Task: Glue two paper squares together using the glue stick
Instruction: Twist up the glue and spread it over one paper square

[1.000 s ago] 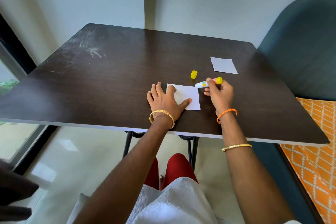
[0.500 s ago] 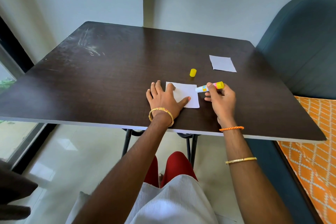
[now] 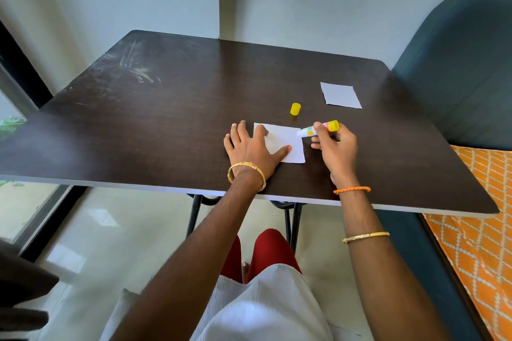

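Note:
A white paper square [image 3: 285, 141] lies near the front of the dark table [image 3: 166, 119]. My left hand [image 3: 250, 148] lies flat on its left part, fingers spread, thumb pressing the lower middle. My right hand [image 3: 335, 147] grips an uncapped glue stick [image 3: 318, 129] with a yellow end, its white tip touching the square's upper right edge. The yellow cap [image 3: 295, 109] stands just behind the square. A second white paper square [image 3: 340, 95] lies farther back on the right.
A dark teal chair back [image 3: 457, 69] rises at the table's right. An orange patterned cushion [image 3: 482, 230] lies below the table's right corner. White walls stand behind. The table's front edge [image 3: 138, 183] runs just under my wrists.
The glue stick's tip has stayed at the square's right edge with only a slight shift. My left hand still holds the paper down. The camera view has shifted a little.

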